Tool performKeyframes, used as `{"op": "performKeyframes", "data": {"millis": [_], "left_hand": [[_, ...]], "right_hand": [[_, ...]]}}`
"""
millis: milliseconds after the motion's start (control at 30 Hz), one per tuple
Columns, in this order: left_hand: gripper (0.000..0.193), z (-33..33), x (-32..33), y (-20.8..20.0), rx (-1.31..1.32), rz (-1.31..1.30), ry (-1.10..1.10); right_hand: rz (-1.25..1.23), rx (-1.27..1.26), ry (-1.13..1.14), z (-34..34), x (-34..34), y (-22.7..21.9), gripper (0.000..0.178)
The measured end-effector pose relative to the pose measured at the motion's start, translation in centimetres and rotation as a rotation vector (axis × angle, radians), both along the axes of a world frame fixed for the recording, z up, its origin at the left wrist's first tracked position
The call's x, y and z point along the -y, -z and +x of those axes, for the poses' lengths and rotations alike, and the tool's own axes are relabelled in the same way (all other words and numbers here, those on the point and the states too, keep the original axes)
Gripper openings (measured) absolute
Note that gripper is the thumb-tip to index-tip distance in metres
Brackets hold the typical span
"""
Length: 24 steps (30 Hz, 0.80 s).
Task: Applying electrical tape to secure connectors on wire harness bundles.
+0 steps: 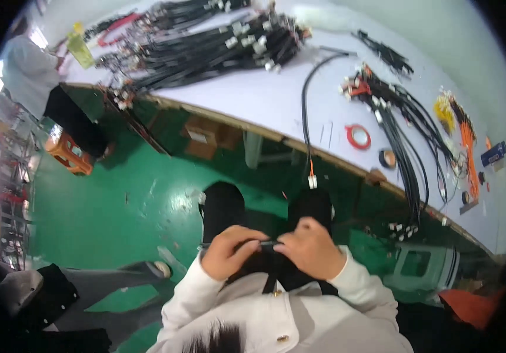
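Observation:
Above my lap, my left hand (228, 253) and my right hand (313, 250) are close together, both with fingers pinched. Between the fingertips runs a short piece of a thin dark cable (269, 243); most of it is hidden by the hands. My left hand grips one side of it and my right hand the other. Ahead of my right hand, a separate black cable (305, 112) lies across the table and hangs over its edge, ending in orange wires and a white connector (312, 181) above my knee.
On the white table (253, 106) lie large black cable bundles (217, 53), more cables (397, 135) at right, a red tape roll (358, 136) and a black tape roll (388, 158). A person (35, 76) stands far left by an orange stool (69, 153). Cardboard boxes (206, 132) sit under the table.

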<state>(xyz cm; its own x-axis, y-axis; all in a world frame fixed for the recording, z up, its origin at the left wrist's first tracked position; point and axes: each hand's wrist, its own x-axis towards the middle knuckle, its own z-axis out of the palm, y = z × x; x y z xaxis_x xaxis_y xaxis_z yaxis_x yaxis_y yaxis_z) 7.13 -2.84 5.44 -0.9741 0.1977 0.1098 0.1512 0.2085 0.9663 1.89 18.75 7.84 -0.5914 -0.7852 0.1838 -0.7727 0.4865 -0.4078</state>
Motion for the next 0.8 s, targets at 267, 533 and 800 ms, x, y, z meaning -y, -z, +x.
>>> {"op": "performKeyframes", "data": {"millis": [267,533,800], "left_hand": [[0.06,6.3,3.4,2.3,0.604,0.991,-0.179],[0.037,0.5,15.2,-12.8,-0.201,0.426,-0.847],[0.035,-20.9,15.5,-20.6,-0.373,-0.307,-0.559]], "right_hand": [[-0.364,0.0,-0.353,3.2,6.3,0.6,0.021],[-0.271,0.742,-0.397,0.8,7.3,4.5,0.036],[-0.361,0.716,-0.314,-2.6,6.0,1.7,0.034]]}}
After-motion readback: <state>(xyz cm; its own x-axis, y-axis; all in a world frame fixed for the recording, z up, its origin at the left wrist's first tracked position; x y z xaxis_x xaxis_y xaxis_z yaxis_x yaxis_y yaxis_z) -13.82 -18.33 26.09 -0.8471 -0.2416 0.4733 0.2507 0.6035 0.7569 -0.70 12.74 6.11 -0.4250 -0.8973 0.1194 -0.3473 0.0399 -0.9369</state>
